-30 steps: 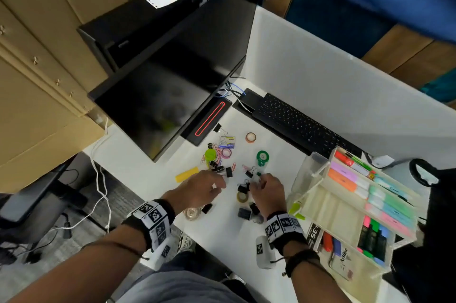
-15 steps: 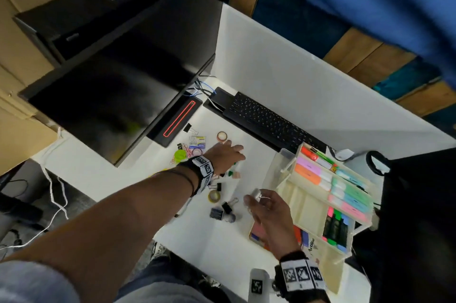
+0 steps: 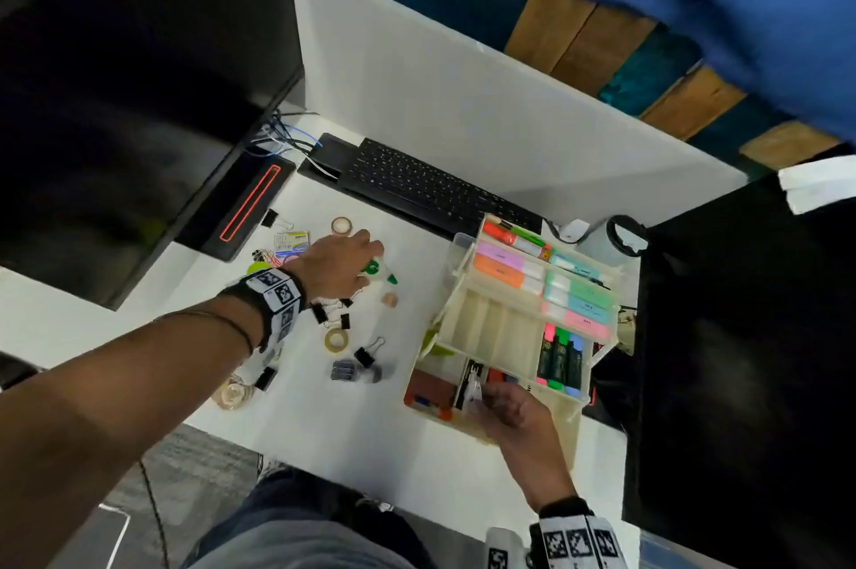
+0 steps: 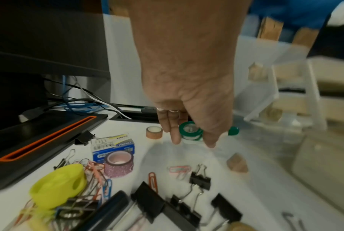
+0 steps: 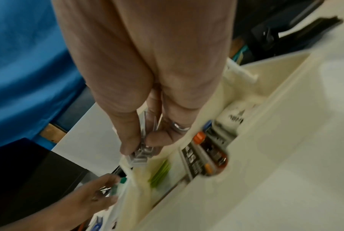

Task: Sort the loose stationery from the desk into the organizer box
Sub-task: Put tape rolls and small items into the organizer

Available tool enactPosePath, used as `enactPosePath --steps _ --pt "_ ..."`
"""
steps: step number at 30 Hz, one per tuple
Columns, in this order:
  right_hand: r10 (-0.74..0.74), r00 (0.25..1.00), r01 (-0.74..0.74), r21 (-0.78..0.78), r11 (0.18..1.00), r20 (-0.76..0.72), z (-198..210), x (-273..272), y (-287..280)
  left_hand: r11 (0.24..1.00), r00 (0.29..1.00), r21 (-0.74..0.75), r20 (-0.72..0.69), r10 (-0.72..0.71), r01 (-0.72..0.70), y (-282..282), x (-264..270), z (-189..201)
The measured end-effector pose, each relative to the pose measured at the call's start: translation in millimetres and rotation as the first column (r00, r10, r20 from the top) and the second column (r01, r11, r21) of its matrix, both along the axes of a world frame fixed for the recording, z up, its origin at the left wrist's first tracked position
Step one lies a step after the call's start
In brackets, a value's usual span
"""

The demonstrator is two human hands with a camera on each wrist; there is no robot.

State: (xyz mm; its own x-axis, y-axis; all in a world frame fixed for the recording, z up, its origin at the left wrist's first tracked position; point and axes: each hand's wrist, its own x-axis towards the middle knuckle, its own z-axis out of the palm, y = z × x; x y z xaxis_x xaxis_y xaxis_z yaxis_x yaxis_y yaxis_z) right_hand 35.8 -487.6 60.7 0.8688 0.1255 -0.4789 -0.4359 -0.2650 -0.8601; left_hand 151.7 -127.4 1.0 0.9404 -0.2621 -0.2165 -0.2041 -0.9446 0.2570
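The cream tiered organizer box (image 3: 502,318) stands open on the right of the white desk, with markers and highlighters in its trays. My right hand (image 3: 481,397) is down in its lower front tray and pinches a small silvery clip (image 5: 141,150) between thumb and forefinger (image 5: 140,146). My left hand (image 3: 366,260) reaches over the loose pile. Its straight fingers (image 4: 175,134) stand on either side of a green-rimmed tape roll (image 4: 189,129) on the desk. Black binder clips (image 4: 200,179), coloured paper clips (image 4: 152,179) and tape rolls (image 3: 336,340) lie around it.
A dark monitor (image 3: 139,105) with its base overhangs the left side. A black keyboard (image 3: 431,189) lies behind the pile. A paper clip box (image 4: 113,146), pink tape (image 4: 118,162) and a yellow-green piece (image 4: 58,184) sit by the monitor base. A dark bulk (image 3: 741,360) borders the box's right.
My right hand has carried the silvery clip from the pile into the box's lower tray. My left hand has reached forward from the binder clips to the green roll.
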Motion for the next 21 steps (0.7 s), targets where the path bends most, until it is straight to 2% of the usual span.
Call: enactPosePath --steps 4,7,11,13,16,21 --pt "-0.038 0.995 0.044 -0.072 0.996 0.090 -2.2 3.5 -44.1 0.973 0.990 -0.183 -0.040 0.135 -0.140 -16.9 -33.1 28.8" --pt "0.102 0.977 -0.053 -0.250 0.967 0.188 -1.7 5.9 -76.0 0.906 0.979 -0.370 -0.098 0.181 -0.205 -44.7 -64.1 50.8" --pt "0.292 0.926 -0.163 -0.444 0.881 0.240 8.8 9.5 -103.6 0.867 0.967 -0.454 -0.228 0.110 -0.206 -81.5 -100.4 66.2" --pt "0.320 0.921 -0.178 -0.491 0.852 0.221 14.2 11.5 -110.1 0.855 0.966 -0.482 -0.246 0.079 -0.193 -95.6 -114.7 65.2" --pt "0.354 0.928 -0.247 -0.529 0.812 0.111 6.9 15.4 -116.6 0.828 0.953 -0.513 -0.294 0.078 -0.226 -115.8 -130.7 61.8" --pt "0.551 0.834 -0.417 -0.642 0.643 0.011 -21.3 18.8 -119.6 0.813 0.939 -0.526 -0.335 0.073 -0.250 -146.7 -148.4 59.7"
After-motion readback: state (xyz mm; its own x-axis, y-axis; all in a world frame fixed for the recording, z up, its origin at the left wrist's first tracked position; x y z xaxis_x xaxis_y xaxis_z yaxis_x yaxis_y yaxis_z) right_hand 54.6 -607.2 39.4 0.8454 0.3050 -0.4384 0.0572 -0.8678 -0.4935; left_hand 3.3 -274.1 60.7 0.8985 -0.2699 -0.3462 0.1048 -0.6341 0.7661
